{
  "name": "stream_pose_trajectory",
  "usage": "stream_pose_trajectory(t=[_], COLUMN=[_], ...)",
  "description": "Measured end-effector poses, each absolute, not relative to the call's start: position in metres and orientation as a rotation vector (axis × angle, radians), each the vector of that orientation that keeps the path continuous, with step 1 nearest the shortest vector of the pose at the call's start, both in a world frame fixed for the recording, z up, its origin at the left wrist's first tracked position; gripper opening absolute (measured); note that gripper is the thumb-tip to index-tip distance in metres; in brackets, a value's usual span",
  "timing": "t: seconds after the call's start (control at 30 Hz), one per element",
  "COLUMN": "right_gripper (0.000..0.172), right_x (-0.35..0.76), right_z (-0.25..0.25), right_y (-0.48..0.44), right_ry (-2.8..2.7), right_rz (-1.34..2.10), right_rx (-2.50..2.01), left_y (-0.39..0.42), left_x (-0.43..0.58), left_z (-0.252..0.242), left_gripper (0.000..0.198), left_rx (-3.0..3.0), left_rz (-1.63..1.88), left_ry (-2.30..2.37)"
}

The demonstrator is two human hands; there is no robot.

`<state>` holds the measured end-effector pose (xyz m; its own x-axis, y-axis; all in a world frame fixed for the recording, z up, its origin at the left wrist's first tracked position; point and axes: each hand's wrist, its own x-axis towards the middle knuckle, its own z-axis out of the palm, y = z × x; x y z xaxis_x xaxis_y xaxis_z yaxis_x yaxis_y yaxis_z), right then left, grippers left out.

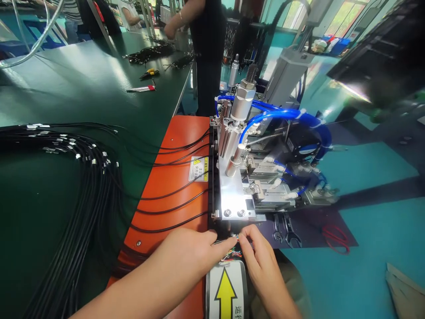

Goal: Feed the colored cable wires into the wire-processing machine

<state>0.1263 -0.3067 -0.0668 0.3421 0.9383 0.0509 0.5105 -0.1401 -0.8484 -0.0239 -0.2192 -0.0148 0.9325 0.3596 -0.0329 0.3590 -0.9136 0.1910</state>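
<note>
Left hand (184, 259) and right hand (262, 261) meet at lower centre of frame, on the end of a thin black sheathed cable (229, 240), with fine multicoloured cores (231, 254) showing just below. Left grip pressed together, thumb and fingers pinching the cable from the left. Right grip closed in from the other side, thumb and index on the same end; exact contact partly hidden. Both hands sit tight against the machine's front edge, probably to keep the end steady and lined up there.

Directly below the hands, a white plate with a yellow arrow (226, 290) points toward the machine. Just left, a sloped orange sheet-metal cover (166, 195) carries a yellow-and-white warning label (198, 169). Black cables cross it side by side toward the machine, likely spaced to stop tangles. Further left, a large loop of black cables with silver ends (99, 195) lies on the dark green surface (43, 88).

Right of the hands, a bright aluminium machine plate (230, 190), silver pneumatic cylinder (242, 99), blue air hoses (282, 113). Steel spanners (287, 232) lie beyond on a dark mat (315, 235). Upper centre, yellow-handled pliers (149, 73) and a co-worker's hand (169, 31)
</note>
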Motion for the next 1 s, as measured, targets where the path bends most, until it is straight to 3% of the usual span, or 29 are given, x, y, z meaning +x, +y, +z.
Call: stream_pose_trajectory(t=[0.17, 0.33, 0.53, 0.67, 0.8, 1.0], right_gripper=[0.018, 0.012, 0.022, 0.023, 0.023, 0.022], right_x=[0.129, 0.131, 0.136, 0.138, 0.138, 0.135], right_z=[-0.081, -0.098, -0.083, -0.073, -0.074, -0.075], right_y=[-0.308, -0.308, -0.296, -0.294, -0.296, -0.296], right_ry=[-1.315, -1.297, -1.214, -1.129, -1.055, -0.986], right_rz=[0.645, 0.608, 0.876, 1.027, 1.108, 1.104], right_rx=[-1.674, -1.588, -1.585, -1.571, -1.555, -1.556], left_y=[-0.214, -0.206, -0.206, -0.212, -0.218, -0.219], left_x=[-0.023, -0.018, -0.016, -0.028, -0.038, -0.041], left_z=[-0.013, 0.004, 0.002, -0.012, -0.019, -0.021], left_gripper=[0.042, 0.046, 0.053, 0.05, 0.025, 0.031], left_rx=[2.813, 2.826, 2.757, 2.752, 2.432, 2.223], left_rz=[0.052, -0.116, -0.214, -0.097, 0.062, 0.188], left_ry=[0.565, 0.503, 0.552, 0.639, 0.966, 1.073])
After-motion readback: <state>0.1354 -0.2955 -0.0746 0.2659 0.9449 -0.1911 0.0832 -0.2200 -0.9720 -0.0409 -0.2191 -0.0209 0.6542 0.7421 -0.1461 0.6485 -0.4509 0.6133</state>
